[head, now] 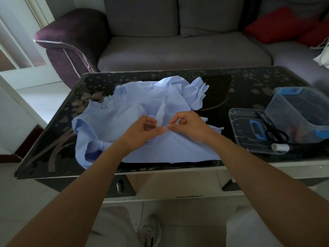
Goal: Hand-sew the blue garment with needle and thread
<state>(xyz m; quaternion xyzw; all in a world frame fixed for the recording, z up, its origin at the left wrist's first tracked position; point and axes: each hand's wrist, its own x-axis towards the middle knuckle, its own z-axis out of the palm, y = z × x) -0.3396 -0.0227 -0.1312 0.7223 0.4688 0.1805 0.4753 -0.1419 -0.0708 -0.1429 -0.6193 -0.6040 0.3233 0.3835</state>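
Dark glass tabletop (222,90) w/ blue garment (110,122) spread mid-surface. Left grip (140,132) pinches a raised fold; right grip (190,123) pinches cloth just beside it, needle too small to see. Risk: thin fabric slips from pinch, so stitch wanders or needle pricks a fingertip.

A person seen from their own head height: two forearms (85,182), bare from the picture's lower edge up to the wrists, ending in the bare left hand (142,130) and right hand (188,124). Below, both legs wear loose, pale trousers (114,227), perhaps light grey or beige in the dim light. Between them shows one lace-up sports shoe (149,230), grey and white with a dark mark on its side.
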